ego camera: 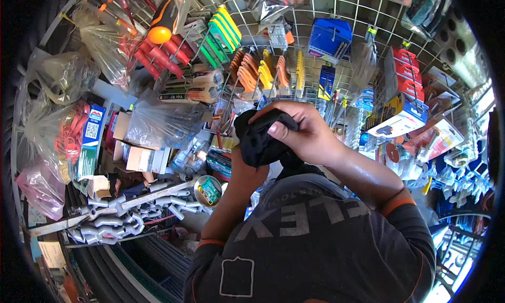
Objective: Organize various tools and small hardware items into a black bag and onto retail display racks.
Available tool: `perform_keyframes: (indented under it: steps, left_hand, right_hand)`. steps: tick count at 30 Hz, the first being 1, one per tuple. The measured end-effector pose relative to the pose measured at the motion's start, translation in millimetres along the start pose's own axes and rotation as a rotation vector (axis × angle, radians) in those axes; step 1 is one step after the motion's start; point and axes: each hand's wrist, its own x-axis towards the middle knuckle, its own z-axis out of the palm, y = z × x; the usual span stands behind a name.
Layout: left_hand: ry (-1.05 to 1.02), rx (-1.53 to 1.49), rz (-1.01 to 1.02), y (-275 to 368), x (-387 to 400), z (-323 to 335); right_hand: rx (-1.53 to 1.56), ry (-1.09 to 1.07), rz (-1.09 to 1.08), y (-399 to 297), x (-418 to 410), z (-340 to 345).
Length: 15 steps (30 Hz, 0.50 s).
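Observation:
A bunched black cloth [256, 139] is held up in front of the chest. My right hand [311, 131] pinches its upper edge between thumb and fingers, coming from the right of the view. On the left, my left hand [251, 161] is mostly covered by the cloth; only the wrist and part of the hand's base show beneath it, so its fingers are hidden. Below the cloth is the dark printed shirt on my body. Behind the hands, orange and yellow plastic-handled tools hang on hooks of a wire grid.
Red-handled tools [163, 56] and clear plastic bags [161, 119] hang at the left. Grey pipe fittings [110, 226] lie at the lower left near a metal bar [158, 196]. Boxed goods [400, 115] hang at the right. Part of another person [148, 178] shows at the left.

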Motion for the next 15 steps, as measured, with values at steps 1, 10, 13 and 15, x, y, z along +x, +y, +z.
perform_keyframes:
  steps: [1, 10, 13, 15]
  left_hand:
    - [0.023, 0.034, 0.041, 3, 4, 0]
    - [-0.104, -0.445, -0.243, -4, 5, 4]
    - [-0.048, -0.082, 0.005, 0, 10, 10]
    - [-0.101, 0.041, 0.018, -3, 14, 12]
  right_hand:
    - [-0.014, -0.001, -0.002, -3, 2, 0]
    - [0.028, 0.065, -0.091, -7, 4, -5]
    - [-0.027, 0.048, 0.009, -3, -2, -16]
    - [0.007, 0.111, 0.057, 2, -3, -19]
